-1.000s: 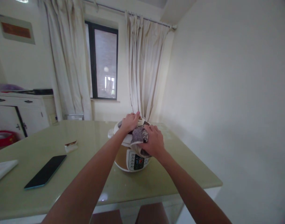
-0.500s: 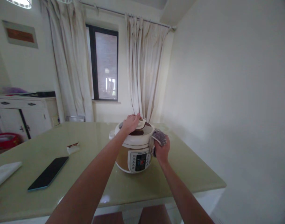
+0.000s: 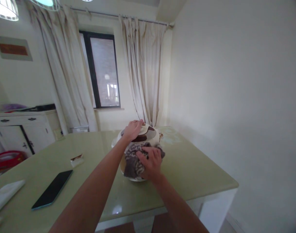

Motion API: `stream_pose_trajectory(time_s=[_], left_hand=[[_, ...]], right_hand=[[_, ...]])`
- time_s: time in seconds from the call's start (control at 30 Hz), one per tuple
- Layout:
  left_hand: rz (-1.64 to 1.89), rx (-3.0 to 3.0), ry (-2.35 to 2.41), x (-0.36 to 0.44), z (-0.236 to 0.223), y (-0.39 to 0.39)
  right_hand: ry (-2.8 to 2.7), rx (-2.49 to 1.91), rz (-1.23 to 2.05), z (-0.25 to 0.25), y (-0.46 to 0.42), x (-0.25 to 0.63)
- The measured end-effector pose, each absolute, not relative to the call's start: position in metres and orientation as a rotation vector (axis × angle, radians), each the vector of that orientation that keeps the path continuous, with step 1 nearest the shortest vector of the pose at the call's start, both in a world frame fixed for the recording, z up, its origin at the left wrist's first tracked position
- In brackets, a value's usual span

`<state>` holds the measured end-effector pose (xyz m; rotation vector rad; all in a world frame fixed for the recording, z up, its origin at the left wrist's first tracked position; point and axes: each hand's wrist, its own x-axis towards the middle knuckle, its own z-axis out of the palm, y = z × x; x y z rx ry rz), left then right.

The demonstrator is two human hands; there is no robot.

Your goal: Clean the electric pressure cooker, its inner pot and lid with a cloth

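Note:
An electric pressure cooker [image 3: 153, 138] with a white and brown lid stands upright on the table. My left hand [image 3: 133, 130] rests on top of it, fingers closed over the lid handle [image 3: 144, 129]. A grey patterned cloth [image 3: 132, 161] lies against the cooker's front, covering the control panel. My right hand [image 3: 151, 163] grips this cloth, its fingers bent into the fabric and pressing it to the cooker.
On the left of the pale green table [image 3: 186, 181] lie a dark phone [image 3: 53, 189], a small white packet [image 3: 77, 160] and a white flat item [image 3: 7, 194]. A wall [image 3: 223, 113] borders the right side. A red basin [image 3: 9, 160] is beyond the table.
My right hand has moved the cloth from the cooker's right side round to its front, over the panel. My left hand stays on the lid. The camera view has shifted slightly.

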<state>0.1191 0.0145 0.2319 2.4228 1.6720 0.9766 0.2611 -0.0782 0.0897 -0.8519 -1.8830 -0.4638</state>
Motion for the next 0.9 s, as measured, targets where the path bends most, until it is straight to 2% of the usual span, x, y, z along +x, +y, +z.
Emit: stream_pose_trajectory(time_s=[0.17,0.27,0.37,0.47,0.7,0.8,0.9], left_hand=[[1.013,2.371,1.679,0.121,0.234,0.014],[1.006,2.323,1.73,0.123,0.234,0.015],[1.006,2.302,1.727,0.123,0.234,0.016],[1.011,2.299,1.73,0.124,0.234,0.017],[1.037,2.293,1.692,0.123,0.235,0.016],[1.058,2.293,1.685,0.123,0.234,0.018],[1.068,2.318,1.7,0.123,0.232,0.02]], right_hand=[[-1.246,-1.105,0.128,0.093,-0.039,0.31],[-1.097,-1.201,0.492,0.057,-0.027,0.33],[-1.022,-1.276,0.633,0.013,-0.024,0.338],[-0.951,-1.288,0.705,0.001,-0.008,0.342],[-0.966,-1.111,0.74,0.047,0.029,0.343],[-0.929,-1.054,0.624,0.032,-0.003,0.329],[-0.996,-0.96,0.365,0.019,-0.048,0.305]])
